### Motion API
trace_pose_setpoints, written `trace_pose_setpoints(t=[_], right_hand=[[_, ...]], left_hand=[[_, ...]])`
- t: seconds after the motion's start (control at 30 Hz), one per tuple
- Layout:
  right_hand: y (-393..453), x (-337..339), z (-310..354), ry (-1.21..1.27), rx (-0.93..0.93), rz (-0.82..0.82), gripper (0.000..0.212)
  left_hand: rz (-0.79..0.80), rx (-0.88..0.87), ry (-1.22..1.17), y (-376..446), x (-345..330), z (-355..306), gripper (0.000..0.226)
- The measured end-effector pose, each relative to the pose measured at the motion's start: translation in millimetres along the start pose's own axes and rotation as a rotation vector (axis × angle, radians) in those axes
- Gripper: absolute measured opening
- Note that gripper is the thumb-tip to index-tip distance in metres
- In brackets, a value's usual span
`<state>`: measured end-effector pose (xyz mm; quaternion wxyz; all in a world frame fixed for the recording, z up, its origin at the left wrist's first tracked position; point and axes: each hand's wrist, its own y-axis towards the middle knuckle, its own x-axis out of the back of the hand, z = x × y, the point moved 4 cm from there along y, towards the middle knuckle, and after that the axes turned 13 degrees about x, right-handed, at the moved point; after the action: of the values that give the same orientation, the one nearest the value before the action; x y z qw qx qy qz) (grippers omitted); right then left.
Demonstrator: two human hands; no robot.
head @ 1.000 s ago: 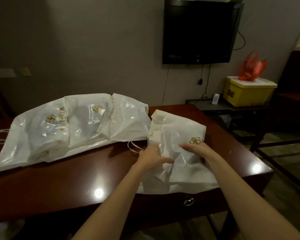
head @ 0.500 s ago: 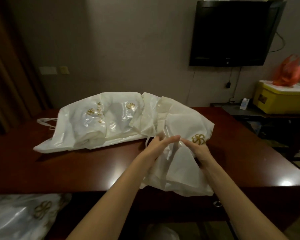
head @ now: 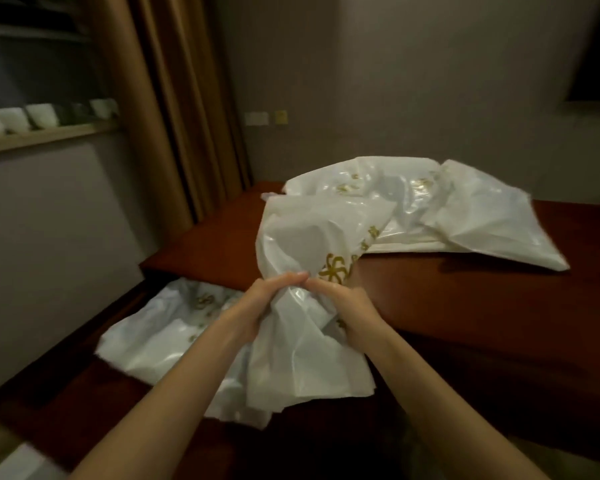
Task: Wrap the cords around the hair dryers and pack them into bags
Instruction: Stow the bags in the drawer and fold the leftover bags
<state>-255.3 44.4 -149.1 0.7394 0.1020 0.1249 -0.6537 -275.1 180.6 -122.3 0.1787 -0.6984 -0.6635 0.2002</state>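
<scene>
Where it lay on the table before, the bag now hangs lifted, both hands gripping it.

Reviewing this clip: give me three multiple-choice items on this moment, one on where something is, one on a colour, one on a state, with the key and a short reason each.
1. Where do the other white bags lie?
A. On the table, behind the held bag
B. On the wall shelf
C. Hung on the curtain

2. What colour is the flower print on the held bag?
A. Blue
B. Gold
C. Red

3. How is the held bag being handled?
A. Lying flat, untouched
B. Pinched by one hand only
C. Gripped by both hands

Key:
1 A, the pile of bags rests on the table.
2 B, the print on the held bag is gold.
3 C, the left hand and right hand both bunch it up.
</scene>
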Motion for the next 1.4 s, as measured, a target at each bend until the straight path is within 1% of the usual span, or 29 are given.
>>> trace_pose_setpoints(t=[0.03,0.07,0.13,0.23,0.3,0.37,0.4,0.5,0.6,0.67,0.7,0.77,0.8,0.83,0.87,0.9,0.97,1.0,1.03,1.07,1.1,1.13,1.17,1.2,1.27,1.3,1.33,1.4], right_hand=[[0,-17,-9,-0.042,0.021,0.035,0.081],[0,-32,-18,-0.056,0.034,0.074,0.079],[2,-64,-35,-0.066,0.025,0.174,0.07],[1,-113,-60,-0.125,-0.068,0.402,0.07],[1,-138,-76,-0.173,-0.119,0.498,0.06],[3,-158,-86,-0.258,-0.096,0.548,0.038],[5,-166,-91,-0.305,-0.083,0.577,0.036],[7,-183,-112,-0.445,-0.113,0.721,0.044],[13,-192,-124,-0.581,-0.172,0.806,0.046],[16,-198,-125,-0.666,-0.162,0.88,0.039],[19,-199,-126,-0.715,-0.158,0.906,0.04],[25,-200,-127,-0.813,-0.168,0.928,0.056],[27,-200,-129,-0.851,-0.177,0.939,0.064],[28,-201,-130,-0.88,-0.18,0.953,0.067],[28,-203,-131,-0.892,-0.186,0.962,0.067],[28,-205,-133,-0.892,-0.194,0.967,0.063],[25,-212,-133,-0.851,-0.218,0.99,0.05],[23,-214,-133,-0.824,-0.223,1.001,0.044],[22,-216,-132,-0.801,-0.222,1.012,0.041],[21,-216,-132,-0.792,-0.217,1.011,0.038],[22,-216,-132,-0.812,-0.187,1.012,0.037],[23,-216,-132,-0.845,-0.13,1.005,0.037],[26,-216,-131,-0.857,-0.05,0.973,0.04],[31,-216,-129,-0.817,0.035,0.895,0.047],[40,-218,-121,-0.681,0.176,0.66,0.061],[43,-223,-118,-0.662,0.238,0.592,0.066],[45,-232,-118,-0.693,0.277,0.605,0.068],[41,-256,-127,-0.722,0.251,0.769,0.064]], left_hand=[[-0.057,-0.006,-0.038,-10,17,8,0.028],[-0.127,-0.011,-0.092,-17,36,17,0.024],[-0.25,-0.003,-0.216,-33,67,39,0.026],[-0.338,-0.006,-0.475,-53,103,72,0.032],[-0.386,-0.013,-0.605,-60,122,91,0.036],[-0.457,-0.017,-0.679,-62,137,106,0.038],[-0.497,-0.006,-0.707,-60,143,113,0.038],[-0.582,0.064,-0.788,-56,153,132,0.044],[-0.591,0.142,-0.791,-50,160,142,0.048],[-0.563,0.219,-0.695,-52,168,143,0.047],[-0.514,0.267,-0.623,-58,173,140,0.047],[-0.36,0.367,-0.444,-78,186,130,0.051],[-0.308,0.415,-0.328,-91,197,125,0.054],[-0.292,0.456,-0.18,-105,208,119,0.059],[-0.322,0.469,-0.022,-117,220,110,0.056],[-0.394,0.446,0.133,-125,230,99,0.052],[-0.624,0.263,0.389,-125,246,72,0.04],[-0.742,0.154,0.499,-121,251,62,0.042],[-0.826,0.065,0.624,-115,252,55,0.052],[-0.844,0.03,0.763,-105,251,56,0.067],[-0.795,0.059,0.885,-90,251,65,0.081],[-0.726,0.131,0.969,-75,252,77,0.092],[-0.667,0.217,0.992,-63,254,91,0.1],[-0.632,0.269,0.947,-55,256,101,0.105],[-0.602,0.263,0.802,-46,258,110,0.107],[-0.597,0.252,0.776,-45,255,111,0.105],[-0.607,0.235,0.777,-45,254,111,0.101],[-0.66,0.225,0.813,-44,253,112,0.097]])
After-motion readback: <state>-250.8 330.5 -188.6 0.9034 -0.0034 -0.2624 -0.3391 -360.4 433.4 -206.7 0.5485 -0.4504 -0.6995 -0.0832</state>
